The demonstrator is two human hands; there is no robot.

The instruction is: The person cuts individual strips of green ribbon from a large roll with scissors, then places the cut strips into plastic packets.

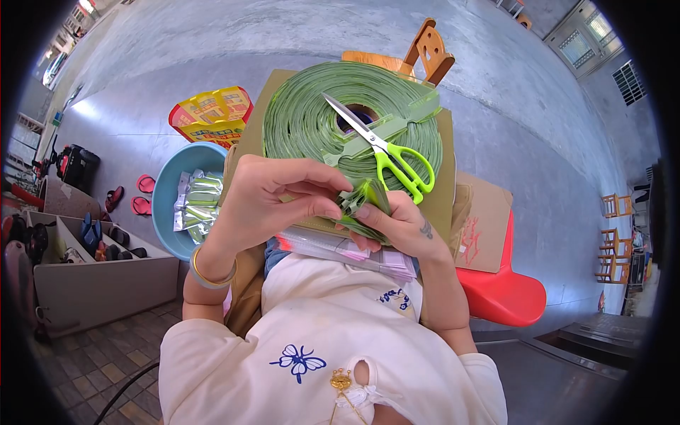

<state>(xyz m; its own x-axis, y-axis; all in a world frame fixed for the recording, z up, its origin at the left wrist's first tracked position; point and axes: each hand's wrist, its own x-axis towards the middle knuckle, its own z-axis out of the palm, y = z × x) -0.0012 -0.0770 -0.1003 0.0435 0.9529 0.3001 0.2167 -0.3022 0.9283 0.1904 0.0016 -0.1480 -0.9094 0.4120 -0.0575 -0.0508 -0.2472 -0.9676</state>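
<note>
In front of my chest, my left hand (pixel 287 195) pinches the edge of a green plastic bundle (pixel 367 197) with thumb and forefinger. My right hand (pixel 397 225) grips the same bundle from the other side, its thumb on top. Just beyond lies a large coil of green plastic strip (pixel 304 106) on a brown box (pixel 263 117). Scissors with lime-green handles (pixel 407 170) rest on the coil, their blades pointing up and left. A stack of clear plastic bags (pixel 340 251) lies below my hands, near my lap.
At left, a light blue basin (pixel 164 202) holds silver-and-green packets (pixel 200 202), beside a yellow and red bag (pixel 212 117). Shoes fill a grey rack (pixel 106 283). A red chair (pixel 506 294) and cardboard (pixel 485 223) stand at right, a wooden chair (pixel 428 53) behind the box.
</note>
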